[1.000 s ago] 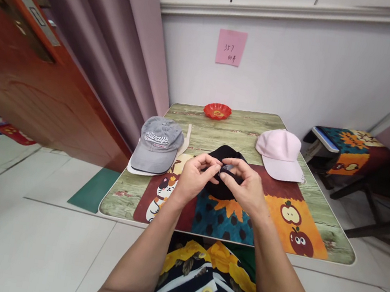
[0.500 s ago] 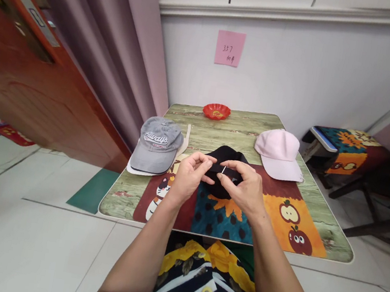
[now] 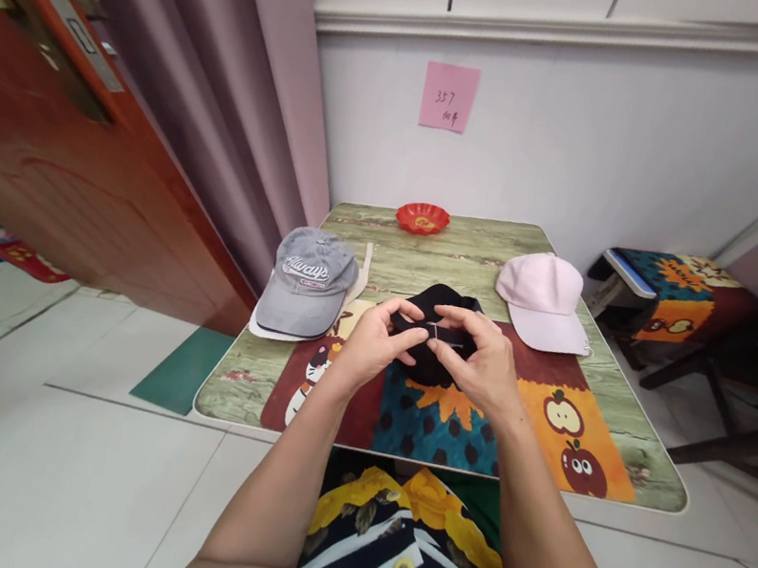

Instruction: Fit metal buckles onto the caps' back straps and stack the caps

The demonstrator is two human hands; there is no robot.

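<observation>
A black cap point(image 3: 445, 299) rests on the patterned cloth at the middle of the table, its back strap toward me. My left hand point(image 3: 376, 342) pinches the strap from the left, thumb near a thin light buckle. On the buckle's right side, my right hand point(image 3: 480, 354) grips the same strap between thumb and fingers. The fingertips of both hands are close together. A grey cap point(image 3: 306, 284) lies left of my hands, on top of something white. The pink cap point(image 3: 543, 300) sits to the right.
A red scalloped dish point(image 3: 423, 219) stands at the back of the wood-patterned table point(image 3: 480, 243). Beside the table on the right is a stool with a patterned cloth point(image 3: 683, 291). An orange-brown door point(image 3: 77, 175) and a curtain are at the left.
My left thumb and fingers have shifted slightly right along the strap, closer to the buckle. My right hand has barely moved. The view has shifted a little.
</observation>
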